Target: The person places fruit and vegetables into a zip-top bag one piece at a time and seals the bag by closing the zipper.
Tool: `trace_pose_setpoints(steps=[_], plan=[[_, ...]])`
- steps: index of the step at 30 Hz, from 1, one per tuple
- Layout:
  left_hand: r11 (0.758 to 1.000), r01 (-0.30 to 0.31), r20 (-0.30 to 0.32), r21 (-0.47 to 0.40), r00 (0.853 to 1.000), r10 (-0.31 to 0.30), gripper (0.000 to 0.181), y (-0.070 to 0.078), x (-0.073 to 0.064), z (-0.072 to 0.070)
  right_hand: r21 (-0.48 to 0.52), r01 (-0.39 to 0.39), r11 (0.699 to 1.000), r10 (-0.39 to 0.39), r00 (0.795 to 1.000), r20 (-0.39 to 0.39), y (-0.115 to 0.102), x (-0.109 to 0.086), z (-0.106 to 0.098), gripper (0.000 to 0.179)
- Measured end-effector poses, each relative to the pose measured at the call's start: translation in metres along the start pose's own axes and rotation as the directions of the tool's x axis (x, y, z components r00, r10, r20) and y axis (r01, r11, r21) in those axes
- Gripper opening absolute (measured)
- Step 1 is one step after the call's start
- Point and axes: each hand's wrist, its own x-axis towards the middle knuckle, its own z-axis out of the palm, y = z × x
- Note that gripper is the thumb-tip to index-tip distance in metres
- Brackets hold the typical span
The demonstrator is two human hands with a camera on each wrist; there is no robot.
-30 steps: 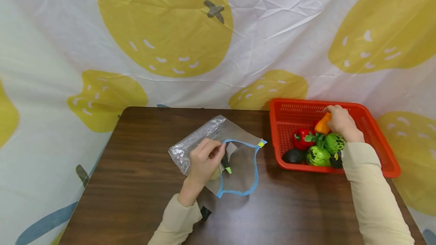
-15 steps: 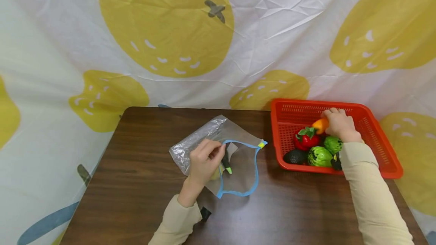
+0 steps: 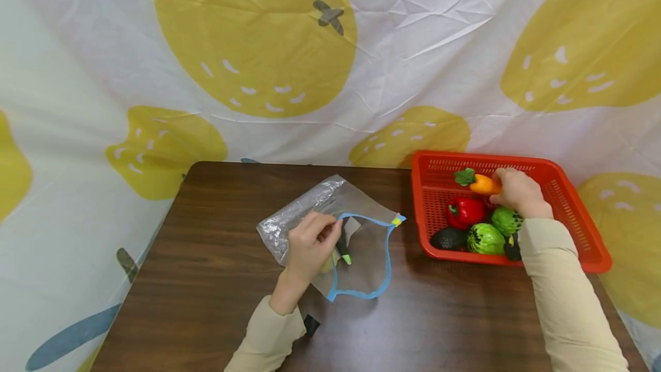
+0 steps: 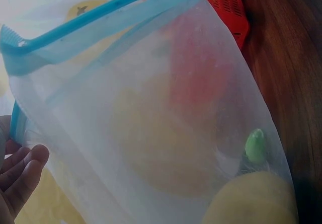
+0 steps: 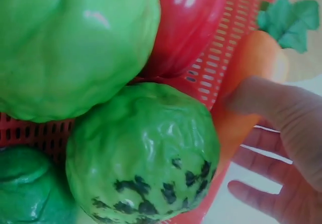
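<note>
Because the right hand grips the carrot by its right end, leaves pointing left, that hold ought to be firm so the carrot cannot swivel. It is at the far side of the basket, beyond the pepper; whether it touches the basket cannot be told. Straight up seems its cleanest path, well clear of the nearer gourds. Over to the left, the left hand pinches the bag by its blue edge; a steady pinch should hold it wide.
</note>
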Motion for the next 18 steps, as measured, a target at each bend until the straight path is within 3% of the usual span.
trace_pose_setpoints(steps=[4, 6, 8, 13, 16, 18], plan=[[1.000, 0.000, 0.003, 0.013, 1.000, 0.000, 0.011, 0.000, 0.000, 0.000, 0.117, 0.026, 0.993, -0.011, 0.992, -0.126, -0.006, -0.006, -0.004, 0.044], [1.000, 0.000, 0.006, 0.021, 1.000, 0.000, 0.011, 0.000, 0.000, 0.000, 0.179, 0.072, 0.981, -0.030, 0.973, -0.228, -0.012, -0.010, -0.006, 0.043], [1.000, 0.000, 0.009, 0.026, 1.000, 0.000, 0.013, 0.000, 0.000, 0.000, 0.205, 0.134, 0.970, -0.058, 0.939, -0.339, -0.020, -0.015, -0.007, 0.042], [0.999, -0.001, 0.014, 0.032, 1.000, 0.001, 0.015, 0.001, 0.001, 0.001, 0.252, 0.265, 0.931, -0.087, 0.830, -0.551, -0.050, -0.030, -0.009, 0.038], [1.000, 0.002, 0.014, 0.029, 1.000, -0.003, 0.014, 0.000, 0.001, 0.001, 0.368, 0.328, 0.870, -0.038, 0.789, -0.613, -0.078, -0.046, -0.009, 0.037], [1.000, 0.006, 0.013, 0.027, 1.000, -0.007, 0.012, 0.000, 0.001, 0.002, 0.476, 0.394, 0.786, -0.014, 0.781, -0.625, -0.102, -0.059, -0.007, 0.040]])
